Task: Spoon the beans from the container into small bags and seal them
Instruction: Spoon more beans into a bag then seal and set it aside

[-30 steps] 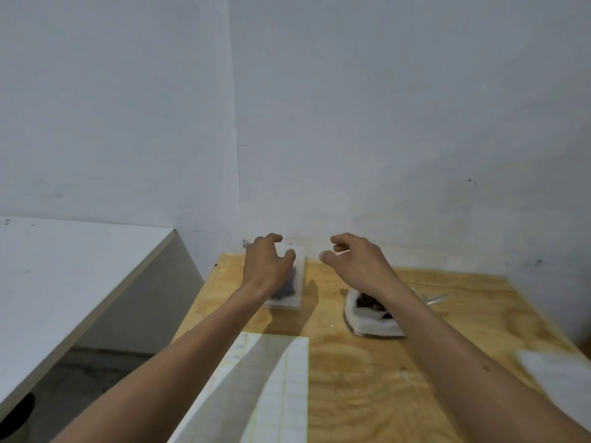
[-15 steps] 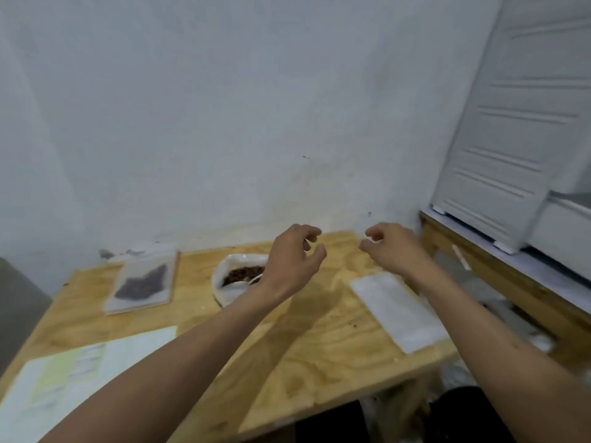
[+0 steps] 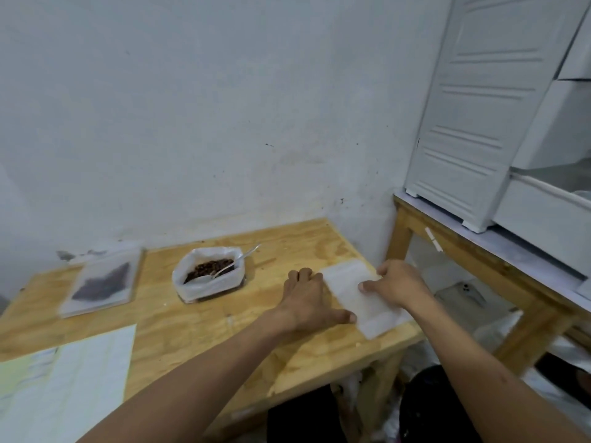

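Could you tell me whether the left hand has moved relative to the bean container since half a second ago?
Yes. The left hand has gone right and down, from in front of the container to the table beside the empty bags.

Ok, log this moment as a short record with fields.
table: plywood table
beans: in the lined container, spoon resting inside
filled bag: filled bag lying flat at far left
empty bags: stack of empty bags near the right edge
left hand: left hand beside the stack, thumb touching it
right hand: right hand on the stack
paper: paper sheet, front left
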The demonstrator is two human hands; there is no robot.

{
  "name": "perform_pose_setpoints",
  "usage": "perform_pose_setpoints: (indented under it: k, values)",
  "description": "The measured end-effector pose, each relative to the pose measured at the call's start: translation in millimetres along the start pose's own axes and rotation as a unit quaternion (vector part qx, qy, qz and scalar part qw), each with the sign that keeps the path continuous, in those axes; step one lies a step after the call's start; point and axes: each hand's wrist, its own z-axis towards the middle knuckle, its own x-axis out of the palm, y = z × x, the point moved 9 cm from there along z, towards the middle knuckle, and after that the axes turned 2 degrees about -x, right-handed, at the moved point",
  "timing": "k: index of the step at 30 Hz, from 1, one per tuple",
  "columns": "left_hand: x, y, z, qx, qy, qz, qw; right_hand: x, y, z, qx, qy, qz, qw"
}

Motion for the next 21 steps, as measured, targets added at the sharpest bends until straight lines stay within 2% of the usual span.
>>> perform_pose_setpoints:
  k: [3, 9, 14, 17, 19, 21]
  values:
    - [-2, -1, -2, -0.006, 0.006, -0.018, 1.0, 4, -3, 3, 0.016, 0.005, -0.017, 1.0]
    - [-1, 1, -1, -0.012, 0.01, -0.041, 0.999, 2, -5, 5, 0.007, -0.037, 0.044, 0.998]
    - [-1, 0, -2, -0.012, 0.003, -0.039, 0.999, 0, -13, 3, 0.043, -0.031, 0.224, 0.973]
    - [-2, -1, -4, -0.004, -0.005, -0.045, 0.999, -7, -9, -2, 0.034, -0.032, 0.277, 0.96]
    - [-2, -1, -6, 0.001, -0.021, -0.088, 0.996, -16, -4, -6, 0.02, -0.031, 0.32, 0.947]
    - [-12, 2, -11, -0.007, -0.068, -0.232, 0.97, -24, 8, -10, -0.006, -0.015, 0.385, 0.923]
